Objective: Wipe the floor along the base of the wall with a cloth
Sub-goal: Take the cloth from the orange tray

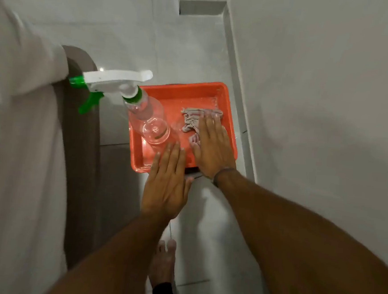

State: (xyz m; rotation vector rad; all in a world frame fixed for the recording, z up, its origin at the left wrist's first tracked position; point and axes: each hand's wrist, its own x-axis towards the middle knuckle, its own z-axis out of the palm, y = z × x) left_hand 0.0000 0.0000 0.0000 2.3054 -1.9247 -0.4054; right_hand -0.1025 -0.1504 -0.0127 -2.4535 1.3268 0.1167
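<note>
A crumpled grey-pink cloth (191, 118) lies in an orange tray (222, 95) on the white tiled floor, close to the wall's base (237, 80) on the right. My right hand (214, 146) is flat over the tray, fingers extended, its fingertips over the cloth's near edge; I cannot tell whether they touch it. My left hand (168, 182) hovers flat and empty over the tray's near edge. A clear spray bottle (149, 117) with a white and green trigger head stands in the tray's left part.
A bed or sofa with white fabric (22, 133) and a brown frame (82, 138) fills the left side. The white wall (320, 87) runs along the right. My bare foot (164, 260) stands on the floor below the tray. A dark gap (199, 7) lies far ahead.
</note>
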